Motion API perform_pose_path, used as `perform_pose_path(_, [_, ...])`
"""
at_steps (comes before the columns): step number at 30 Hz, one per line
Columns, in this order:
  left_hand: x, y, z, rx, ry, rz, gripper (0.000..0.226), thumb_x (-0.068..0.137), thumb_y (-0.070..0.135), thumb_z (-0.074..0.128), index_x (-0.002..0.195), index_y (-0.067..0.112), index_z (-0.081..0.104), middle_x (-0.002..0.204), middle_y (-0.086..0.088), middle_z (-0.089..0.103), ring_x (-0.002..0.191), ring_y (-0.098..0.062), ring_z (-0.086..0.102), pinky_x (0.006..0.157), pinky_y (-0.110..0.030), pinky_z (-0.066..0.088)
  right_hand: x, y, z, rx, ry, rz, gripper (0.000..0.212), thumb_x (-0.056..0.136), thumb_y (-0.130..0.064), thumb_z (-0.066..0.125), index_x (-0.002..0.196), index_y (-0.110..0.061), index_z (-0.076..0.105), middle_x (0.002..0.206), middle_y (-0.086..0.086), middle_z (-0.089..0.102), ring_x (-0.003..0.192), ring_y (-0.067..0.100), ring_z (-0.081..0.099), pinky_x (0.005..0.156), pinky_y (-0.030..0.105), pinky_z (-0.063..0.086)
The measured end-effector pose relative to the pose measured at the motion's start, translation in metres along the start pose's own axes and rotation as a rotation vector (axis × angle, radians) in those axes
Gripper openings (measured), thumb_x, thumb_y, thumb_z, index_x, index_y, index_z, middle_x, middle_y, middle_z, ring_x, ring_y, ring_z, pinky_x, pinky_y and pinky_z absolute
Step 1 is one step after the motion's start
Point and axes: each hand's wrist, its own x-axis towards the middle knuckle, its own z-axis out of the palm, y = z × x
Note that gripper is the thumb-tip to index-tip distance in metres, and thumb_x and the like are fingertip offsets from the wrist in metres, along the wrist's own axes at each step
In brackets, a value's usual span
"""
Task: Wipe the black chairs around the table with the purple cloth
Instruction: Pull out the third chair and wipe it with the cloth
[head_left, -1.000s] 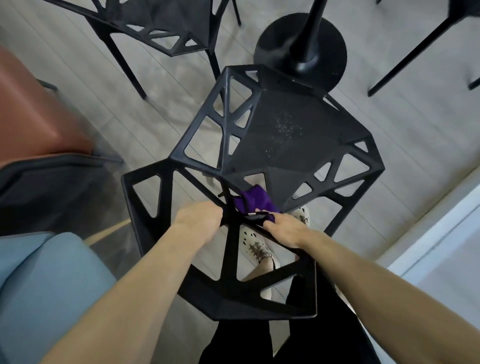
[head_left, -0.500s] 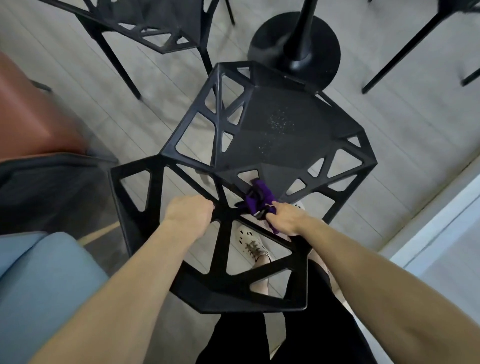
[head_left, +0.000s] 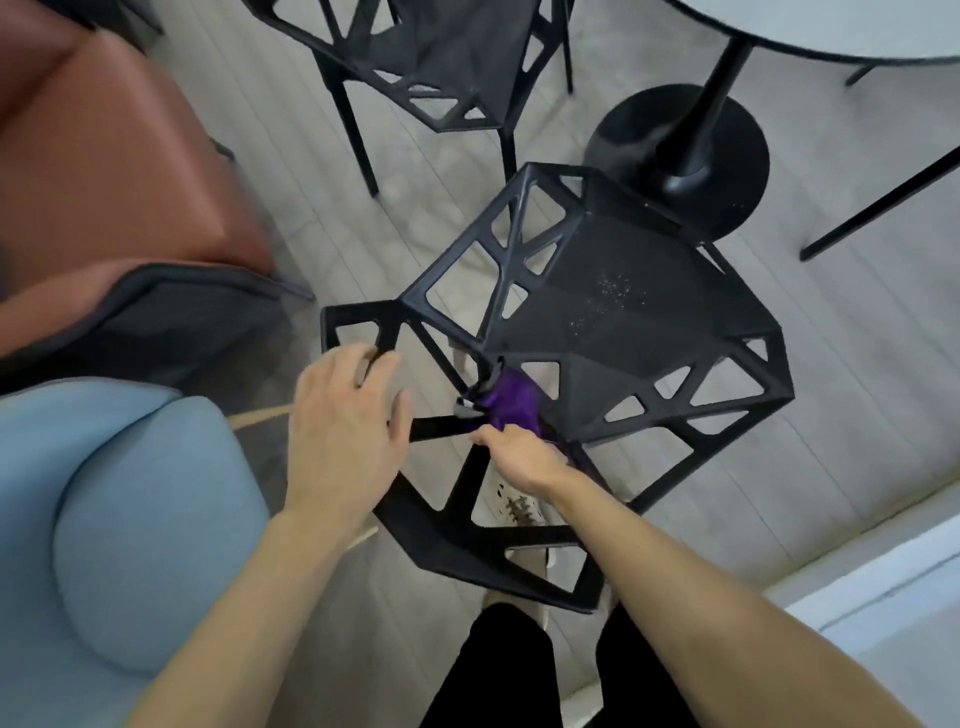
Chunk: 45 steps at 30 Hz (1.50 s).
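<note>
Black chair (head_left: 623, 312) front and centre: an angular open-lattice frame with pale specks dusting its seat. The purple cloth (head_left: 511, 397) is bunched into a wad where the chair's backrest meets the seat. The right hand (head_left: 519, 457) has its fingers curled round the cloth. The left hand (head_left: 340, 431) is over the backrest's left corner, fingers spread and released, holding nothing.

Both bare forearms are extended forward and downward from the lower edge of the view; the left hand (head_left: 343, 421) is held palm-down, its fingers (head_left: 387, 370) spread and nearly straight, with nothing gripped; the right hand (head_left: 519, 457) is turned knuckles-up, its fingers curled round a purple cloth (head_left: 511, 400); its wrist is seen nearly straight.
</note>
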Motion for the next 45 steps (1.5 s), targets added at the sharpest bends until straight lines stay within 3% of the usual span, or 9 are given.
perform_pose_path(6, [-0.058,0.005,0.005,-0.549,0.076,-0.686,0.049,0.114,0.037,0.036,0.152,0.013,0.057,0.148,-0.008,0.063,0.138,-0.025,0.055,0.120,-0.040,0.040,-0.049,-0.026,0.026,0.070,-0.097,-0.193,0.037,0.108,-0.041,0.050,0.140,-0.031,0.066,0.141,0.004,0.060,0.134,0.026,0.053,0.105,0.036,0.038])
perform_pose_path(19, [-0.056,0.020,-0.003,-0.694,-0.064,-0.870,0.056,0.111,0.046,0.025,0.166,0.042,0.033,0.163,-0.005,0.050,0.151,-0.028,0.043,0.127,-0.047,0.030,-0.062,-0.051,0.035,0.075,-0.131,-0.280,0.067,0.098,-0.058,0.045,0.156,-0.026,0.054,0.163,0.001,0.050,0.147,0.026,0.047,0.120,0.047,0.038])
perform_pose_path(25, [-0.057,0.004,-0.004,-0.714,-0.175,-0.836,0.058,0.109,0.052,0.016,0.167,0.048,0.025,0.170,-0.003,0.041,0.158,-0.029,0.032,0.130,-0.052,0.022,-0.126,0.011,0.002,-0.055,-0.191,-0.467,0.047,0.099,-0.031,0.058,0.140,-0.053,0.062,0.138,-0.031,0.060,0.133,-0.006,0.051,0.109,0.018,0.038])
perform_pose_path(28, [-0.053,0.010,-0.007,-0.710,-0.199,-0.832,0.054,0.116,0.043,0.018,0.169,0.044,0.018,0.173,-0.003,0.035,0.161,-0.031,0.027,0.132,-0.048,0.017,-0.132,0.014,0.007,-0.113,-0.209,-0.455,0.026,0.096,-0.038,0.058,0.093,-0.061,0.068,0.099,-0.025,0.068,0.095,-0.004,0.059,0.095,0.035,0.047])
perform_pose_path(32, [-0.048,0.012,-0.010,-0.660,-0.250,-0.834,0.058,0.113,0.052,0.013,0.170,0.042,0.013,0.172,-0.007,0.036,0.160,-0.036,0.028,0.128,-0.051,0.018,-0.123,-0.013,0.029,-0.216,-0.177,-0.548,0.067,0.098,-0.031,0.059,0.159,-0.053,0.040,0.163,-0.019,0.046,0.148,0.006,0.041,0.123,0.034,0.035])
perform_pose_path(35, [-0.047,0.017,-0.014,-0.672,-0.266,-0.846,0.060,0.112,0.058,0.012,0.170,0.042,0.012,0.174,-0.006,0.031,0.162,-0.035,0.023,0.130,-0.053,0.015,-0.136,0.021,0.009,-0.316,-0.219,-0.633,0.072,0.098,-0.017,0.057,0.161,-0.048,0.041,0.172,-0.023,0.028,0.159,-0.008,0.015,0.131,0.022,0.012])
perform_pose_path(39, [-0.043,0.020,-0.010,-0.686,-0.249,-0.828,0.067,0.111,0.062,0.015,0.171,0.037,0.002,0.176,-0.004,0.026,0.162,-0.034,0.023,0.131,-0.055,0.016,-0.160,0.071,-0.033,-0.310,-0.201,-0.453,0.051,0.094,-0.016,0.055,0.134,-0.044,0.070,0.125,-0.042,0.065,0.120,-0.021,0.054,0.110,0.012,0.041])
perform_pose_path(41, [-0.043,0.019,-0.007,-0.666,-0.264,-0.804,0.070,0.111,0.061,0.019,0.171,0.034,-0.004,0.177,-0.005,0.023,0.162,-0.034,0.025,0.131,-0.058,0.020,-0.155,0.083,-0.051,-0.313,-0.079,-0.256,0.014,0.092,-0.029,0.059,0.080,-0.022,0.063,0.069,-0.014,0.058,0.064,0.006,0.051,0.076,0.043,0.055])
perform_pose_path(45, [-0.050,0.026,-0.016,-0.621,-0.278,-0.793,0.070,0.113,0.058,0.026,0.172,0.030,0.000,0.177,-0.007,0.024,0.162,-0.034,0.025,0.130,-0.058,0.023,-0.156,0.085,-0.080,0.180,0.144,-0.032,0.034,0.083,-0.051,0.059,0.080,-0.018,0.065,0.081,0.004,0.067,0.077,0.022,0.059,0.085,0.047,0.049])
